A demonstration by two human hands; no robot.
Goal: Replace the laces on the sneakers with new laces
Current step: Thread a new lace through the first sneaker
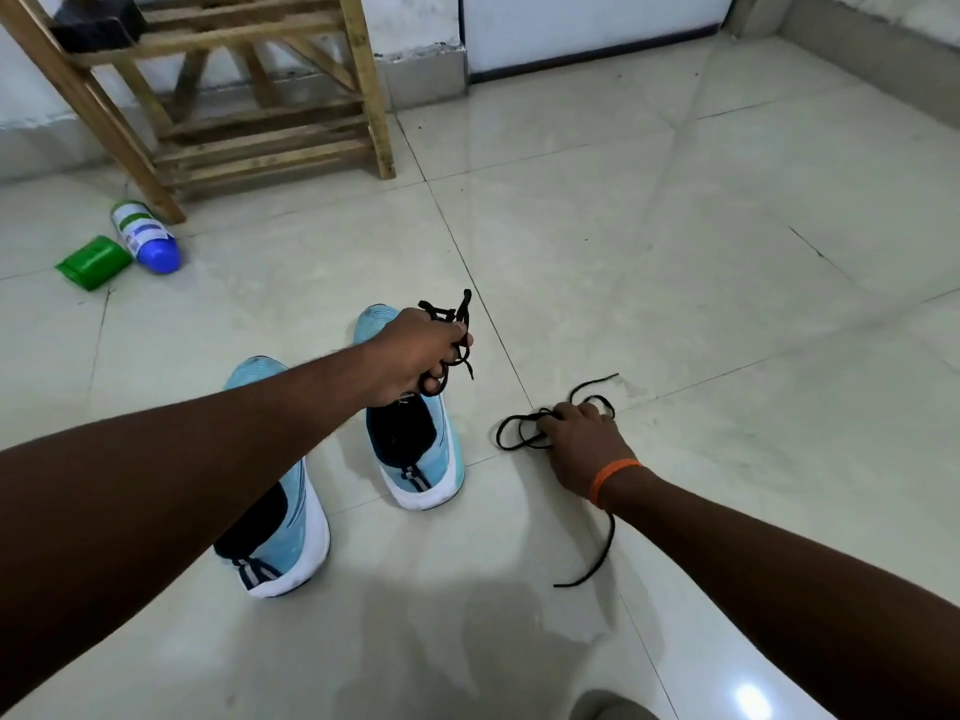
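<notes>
step looks like lace handling between strip and re-thread, both laces are off the shoes. left hand is up in the air over the right sneaker, fingers curled round a bundle of black lace, loops and ends sticking out of the fist. right hand is down on the floor, fingers bent over the loops of the floor lace, which is black too, its tail running back under my wrist. can't tell if that hand already pinches it or only presses on it. left sneaker stands just beside the right one, both light blue, heels toward me, toes away, on the tile left of the floor lace. my arm and hand cover most of the eyelet rows, so i can't confirm they're bare. both laces are the same colour, so old vs new can't be told from here. next move, my guess: sort the two laces, park the old one away from the shoes, find a tip on the new one and feed it through the bottom eyelets of one sneaker. needs a clean untangled end and one hand free to hold the shoe. writing: bottle by the rack has a printed label, too small to read. green box shows no text. no brand visible on the sneakers, only stripes on the heel tabs.
</notes>
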